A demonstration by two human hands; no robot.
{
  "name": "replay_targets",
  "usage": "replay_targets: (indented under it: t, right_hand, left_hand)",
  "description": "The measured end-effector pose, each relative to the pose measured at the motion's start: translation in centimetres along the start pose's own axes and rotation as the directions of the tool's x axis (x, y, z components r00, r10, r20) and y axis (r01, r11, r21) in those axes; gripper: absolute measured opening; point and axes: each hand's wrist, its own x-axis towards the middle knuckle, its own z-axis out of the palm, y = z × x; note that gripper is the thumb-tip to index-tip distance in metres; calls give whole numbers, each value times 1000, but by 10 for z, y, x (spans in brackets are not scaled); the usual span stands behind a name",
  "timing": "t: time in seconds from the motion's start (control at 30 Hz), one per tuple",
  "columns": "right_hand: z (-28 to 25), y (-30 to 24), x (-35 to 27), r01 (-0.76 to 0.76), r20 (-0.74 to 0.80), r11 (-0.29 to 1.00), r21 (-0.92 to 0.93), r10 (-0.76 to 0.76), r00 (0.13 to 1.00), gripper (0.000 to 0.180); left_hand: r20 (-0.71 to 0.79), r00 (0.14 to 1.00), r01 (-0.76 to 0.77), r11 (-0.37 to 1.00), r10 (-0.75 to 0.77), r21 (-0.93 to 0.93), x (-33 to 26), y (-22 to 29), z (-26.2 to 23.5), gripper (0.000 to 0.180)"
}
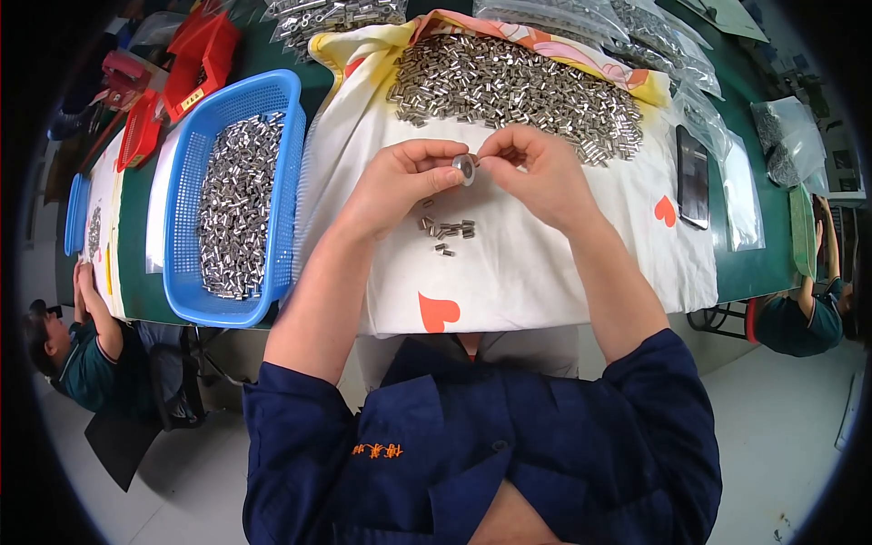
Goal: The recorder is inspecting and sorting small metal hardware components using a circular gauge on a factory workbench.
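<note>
My left hand pinches a small round metal piece with a dark centre, held up on edge between thumb and fingers. Right beside it, the thumb and forefinger of my right hand are pressed together at that piece's right side; what they hold is too small and hidden to name. Beneath both hands, several short metal sleeves lie loose on the white cloth. Just beyond my hands spreads a large heap of similar metal sleeves.
To the left stands a blue plastic basket with many metal sleeves inside. Red bins are behind it. A phone lies at the right, near bagged parts. Co-workers sit at left and right.
</note>
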Motion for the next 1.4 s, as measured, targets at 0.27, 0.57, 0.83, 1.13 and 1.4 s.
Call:
replay_targets:
  t: [0.27, 0.57, 0.83, 1.13, 1.4]
  right_hand:
    - [13, 3, -4, 225, -91, 973, -60, -230, 969, 8]
    - [3, 0, -1, 63, 86, 998, 8, -63, 994, 7]
    - [-21, 17, 15, -32, -269, 964, -264, -42, 962, 10]
    - [-5, 40, 20, 92, -143, 680, -728, -282, 949, 5]
    - [-8, -1, 4, 90, -111, 945, -314, -130, 985, 5]
  left_hand:
    - [-2, 1000, 6, 991, -6, -133, 1, -3, -2, 29]
    - [58, 998, 5, 1000, -6, 3, -3, 1, -3, 29]
    - [93, 995, 8, 989, -22, 148, -4, 2, 0, 29]
    - [83, 996, -22, 994, 13, 109, 0, -1, 0, 27]
    - [8, 1000, -10, 1000, 10, 7, 2, -3, -3, 29]
